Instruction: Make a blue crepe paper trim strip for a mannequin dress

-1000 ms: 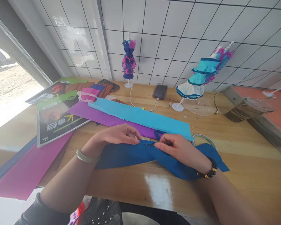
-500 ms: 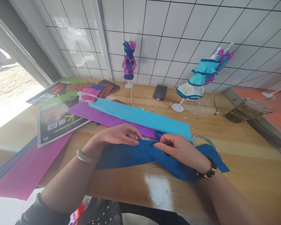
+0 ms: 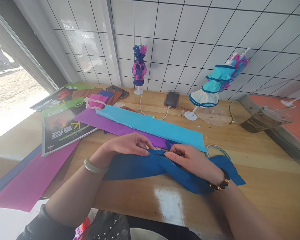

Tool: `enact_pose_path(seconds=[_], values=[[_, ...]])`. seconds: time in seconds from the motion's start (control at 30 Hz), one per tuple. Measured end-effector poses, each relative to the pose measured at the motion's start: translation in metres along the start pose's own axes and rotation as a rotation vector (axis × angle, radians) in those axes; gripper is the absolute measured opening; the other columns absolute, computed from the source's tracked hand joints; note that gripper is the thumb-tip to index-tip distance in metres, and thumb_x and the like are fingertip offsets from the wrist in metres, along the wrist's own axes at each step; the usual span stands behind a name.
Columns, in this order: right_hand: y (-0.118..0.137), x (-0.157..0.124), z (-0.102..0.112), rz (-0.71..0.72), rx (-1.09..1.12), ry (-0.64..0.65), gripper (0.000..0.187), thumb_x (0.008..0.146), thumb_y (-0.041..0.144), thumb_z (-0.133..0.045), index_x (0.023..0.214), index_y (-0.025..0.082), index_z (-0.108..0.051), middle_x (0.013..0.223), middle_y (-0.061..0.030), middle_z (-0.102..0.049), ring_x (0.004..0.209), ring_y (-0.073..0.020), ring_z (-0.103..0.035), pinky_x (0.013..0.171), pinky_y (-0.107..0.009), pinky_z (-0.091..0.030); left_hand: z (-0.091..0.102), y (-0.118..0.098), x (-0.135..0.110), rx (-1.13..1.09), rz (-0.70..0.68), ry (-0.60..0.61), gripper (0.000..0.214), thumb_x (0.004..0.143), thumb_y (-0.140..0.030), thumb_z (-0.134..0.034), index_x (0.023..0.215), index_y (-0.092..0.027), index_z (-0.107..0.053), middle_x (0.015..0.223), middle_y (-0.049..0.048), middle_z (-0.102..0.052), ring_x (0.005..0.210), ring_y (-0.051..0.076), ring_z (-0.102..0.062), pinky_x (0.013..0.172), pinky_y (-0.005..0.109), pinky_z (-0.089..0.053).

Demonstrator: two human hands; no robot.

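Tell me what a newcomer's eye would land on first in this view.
Probably the two little dressed stands at the back by the tiled wall: the navy-and-pink dress left of centre and the turquoise-and-white dress to the right. Next, the bright turquoise strip lying across the table beyond the hands. Front and centre, the left hand and right hand pinch the dark blue fabric.

And there's white lettering (image 3: 62, 131) across the near booklet (image 3: 67, 125) — more on the far booklet (image 3: 57, 97) behind — all too blurred to read
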State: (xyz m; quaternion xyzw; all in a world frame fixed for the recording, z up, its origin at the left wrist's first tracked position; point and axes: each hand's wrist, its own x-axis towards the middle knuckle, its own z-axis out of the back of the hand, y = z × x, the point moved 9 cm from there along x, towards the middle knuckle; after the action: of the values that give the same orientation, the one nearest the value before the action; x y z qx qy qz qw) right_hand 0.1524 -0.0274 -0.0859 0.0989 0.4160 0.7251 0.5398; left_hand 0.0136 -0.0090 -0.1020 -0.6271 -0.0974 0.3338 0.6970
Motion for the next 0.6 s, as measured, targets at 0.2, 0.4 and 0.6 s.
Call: enact_pose_path(seconds=[0.2,0.4,0.6], values=[[0.004,0.002,0.000,0.047,-0.042,-0.045,0.043,0.081,0.060,-0.044,0.066,0.019,-0.049,0.057,0.0043,-0.042,0.051,-0.0088,-0.033,0.045,-0.023,-0.025,-0.003,0.002,0.006,-0.027,-0.022,-0.006,0.038,0.075,-0.039,-0.062,0.104,-0.014,-0.062,0.063,-0.0023,-0.055,0.054,0.008,-0.042,0.051,0.020,-0.033],[0.005,0.004,0.000,0.073,-0.015,-0.077,0.043,0.081,0.059,-0.044,0.067,0.019,-0.049,0.060,0.0030,-0.045,0.054,-0.0094,-0.035,0.047,-0.023,-0.028,0.000,0.003,0.005,-0.046,-0.033,-0.013,0.040,0.076,-0.038,-0.062,0.110,-0.017,-0.060,0.072,0.0005,-0.062,0.062,0.010,-0.052,0.058,0.021,-0.040],[0.003,0.004,0.001,0.073,0.002,-0.086,0.042,0.082,0.058,-0.044,0.068,0.019,-0.050,0.062,0.0029,-0.048,0.054,-0.0091,-0.037,0.047,-0.023,-0.030,0.001,-0.003,-0.004,-0.081,-0.029,0.058,0.043,0.077,-0.033,-0.062,0.118,-0.020,-0.055,0.104,0.0058,-0.065,0.086,0.014,-0.058,0.075,0.024,-0.045]])
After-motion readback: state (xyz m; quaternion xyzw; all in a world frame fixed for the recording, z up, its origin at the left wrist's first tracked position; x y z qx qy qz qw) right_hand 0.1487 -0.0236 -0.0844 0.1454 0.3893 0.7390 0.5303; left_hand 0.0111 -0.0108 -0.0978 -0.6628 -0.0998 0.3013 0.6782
